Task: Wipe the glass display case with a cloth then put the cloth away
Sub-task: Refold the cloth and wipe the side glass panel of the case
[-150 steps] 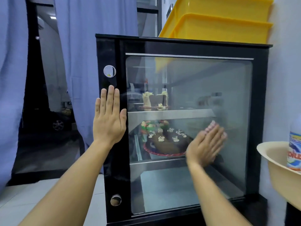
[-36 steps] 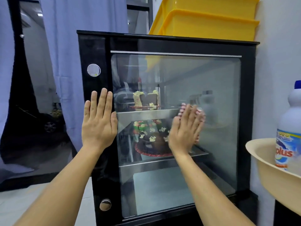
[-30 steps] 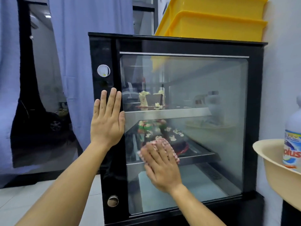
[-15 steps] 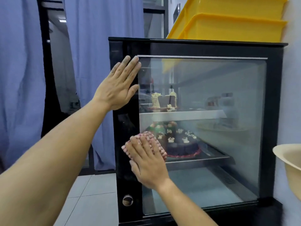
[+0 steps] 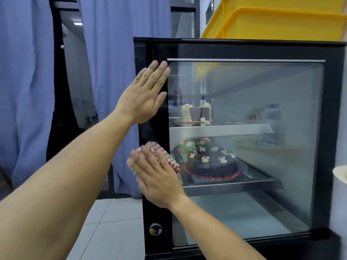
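Observation:
The black-framed glass display case [image 5: 334, 128] fills the right of the view, with cakes on two shelves inside. My left hand [image 5: 146, 94] lies flat with straight fingers against the case's upper left frame. My right hand [image 5: 155, 179] presses a red-and-white cloth [image 5: 159, 149] flat against the left frame strip and the edge of the glass, at the height of the lower shelf. Most of the cloth is hidden under my fingers.
Yellow plastic crates [image 5: 281, 21] are stacked on top of the case. Blue curtains [image 5: 120, 53] hang behind and to the left, over a tiled floor [image 5: 112, 231]. The rim of a cream basin [image 5: 340, 173] shows at the right edge. A round metal lock [image 5: 155, 229] sits low on the frame.
My right hand has wiped the cloth from the middle of the glass down and left onto the frame. My left hand has moved up the frame. The view has shifted left.

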Demonstrator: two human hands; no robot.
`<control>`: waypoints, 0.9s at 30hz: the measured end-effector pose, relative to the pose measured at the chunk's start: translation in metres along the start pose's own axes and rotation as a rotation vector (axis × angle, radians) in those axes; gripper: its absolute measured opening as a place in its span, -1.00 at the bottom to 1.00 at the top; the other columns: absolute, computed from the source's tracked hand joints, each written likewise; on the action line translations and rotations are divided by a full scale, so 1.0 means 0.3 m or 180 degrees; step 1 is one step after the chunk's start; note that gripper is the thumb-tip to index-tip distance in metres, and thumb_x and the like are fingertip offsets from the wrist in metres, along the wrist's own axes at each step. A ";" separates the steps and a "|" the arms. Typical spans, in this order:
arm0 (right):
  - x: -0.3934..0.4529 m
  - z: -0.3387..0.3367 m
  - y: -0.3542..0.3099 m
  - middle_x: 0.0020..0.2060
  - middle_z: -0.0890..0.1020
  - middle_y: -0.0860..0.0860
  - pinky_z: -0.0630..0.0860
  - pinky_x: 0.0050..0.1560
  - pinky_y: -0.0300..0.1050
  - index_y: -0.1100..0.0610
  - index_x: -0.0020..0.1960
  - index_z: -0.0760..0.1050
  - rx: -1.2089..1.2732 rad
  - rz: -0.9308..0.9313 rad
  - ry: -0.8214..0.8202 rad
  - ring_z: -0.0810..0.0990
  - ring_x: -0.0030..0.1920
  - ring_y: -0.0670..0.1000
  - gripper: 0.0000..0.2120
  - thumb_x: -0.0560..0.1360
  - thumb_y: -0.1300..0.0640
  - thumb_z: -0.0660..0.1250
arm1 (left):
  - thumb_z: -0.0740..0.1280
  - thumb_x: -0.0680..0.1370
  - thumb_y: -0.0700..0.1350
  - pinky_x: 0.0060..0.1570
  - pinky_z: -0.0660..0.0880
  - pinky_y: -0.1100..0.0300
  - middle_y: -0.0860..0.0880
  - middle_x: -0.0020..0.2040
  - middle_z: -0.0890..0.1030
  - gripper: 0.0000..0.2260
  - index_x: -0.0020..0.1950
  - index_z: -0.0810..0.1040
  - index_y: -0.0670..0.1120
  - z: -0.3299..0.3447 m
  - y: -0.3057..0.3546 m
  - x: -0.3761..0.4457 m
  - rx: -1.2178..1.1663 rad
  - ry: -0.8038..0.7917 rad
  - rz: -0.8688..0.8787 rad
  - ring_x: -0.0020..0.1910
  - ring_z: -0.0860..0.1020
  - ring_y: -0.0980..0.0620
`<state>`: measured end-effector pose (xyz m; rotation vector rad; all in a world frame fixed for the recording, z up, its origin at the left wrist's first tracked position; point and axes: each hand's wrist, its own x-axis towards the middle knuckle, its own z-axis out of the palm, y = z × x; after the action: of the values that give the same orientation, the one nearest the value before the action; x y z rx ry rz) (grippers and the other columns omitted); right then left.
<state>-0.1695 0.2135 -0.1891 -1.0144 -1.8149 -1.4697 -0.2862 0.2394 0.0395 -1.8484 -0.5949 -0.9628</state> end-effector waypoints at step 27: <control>-0.133 -0.142 0.544 0.65 0.23 0.12 0.16 0.59 0.36 0.07 0.67 0.19 -0.0194 0.1361 0.0395 0.11 0.67 0.21 -0.38 0.64 -0.03 0.20 | -0.06 0.74 0.06 0.65 -0.21 -0.03 -0.11 0.72 -0.13 -0.41 0.71 -0.11 -0.15 0.061 0.136 -0.091 -0.0212 0.0095 -0.0871 0.69 -0.17 -0.10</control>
<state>-0.0115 0.1805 -0.1262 -1.2224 -1.3674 -1.2950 -0.2652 0.2377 -0.0084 -1.8380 -0.8213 -1.1997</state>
